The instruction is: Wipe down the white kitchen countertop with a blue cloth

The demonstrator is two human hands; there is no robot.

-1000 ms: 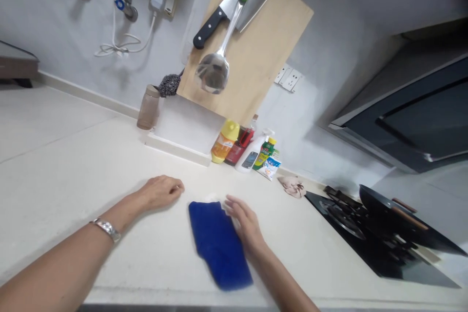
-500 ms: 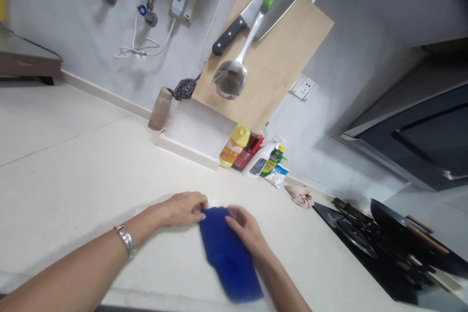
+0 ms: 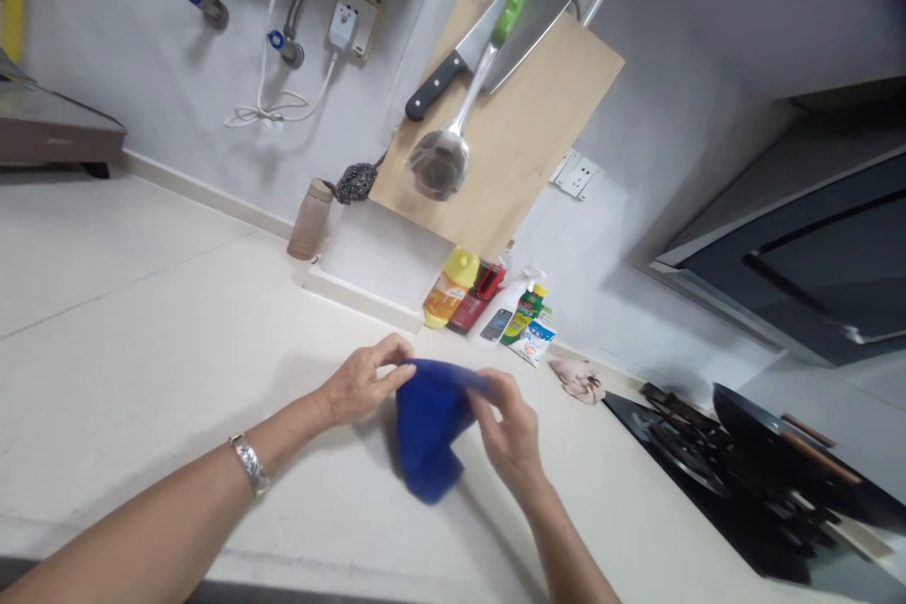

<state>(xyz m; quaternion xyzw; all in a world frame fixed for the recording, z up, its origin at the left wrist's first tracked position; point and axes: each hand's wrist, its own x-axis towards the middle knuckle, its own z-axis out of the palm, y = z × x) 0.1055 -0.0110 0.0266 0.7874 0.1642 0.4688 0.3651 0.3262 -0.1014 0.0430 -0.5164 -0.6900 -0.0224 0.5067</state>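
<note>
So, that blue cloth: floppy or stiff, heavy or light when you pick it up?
Probably floppy: the blue cloth droops and bends below the edge pinched by the left hand and right hand. It's likely light too, since a pinch at that edge seems enough to hold it.

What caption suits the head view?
Left hand and right hand hold up a blue cloth over a white counter.

A kitchen, shown by the gas stove [image 3: 708,481], wok [image 3: 799,453], knife [image 3: 435,87] and cutting board [image 3: 506,142].
</note>
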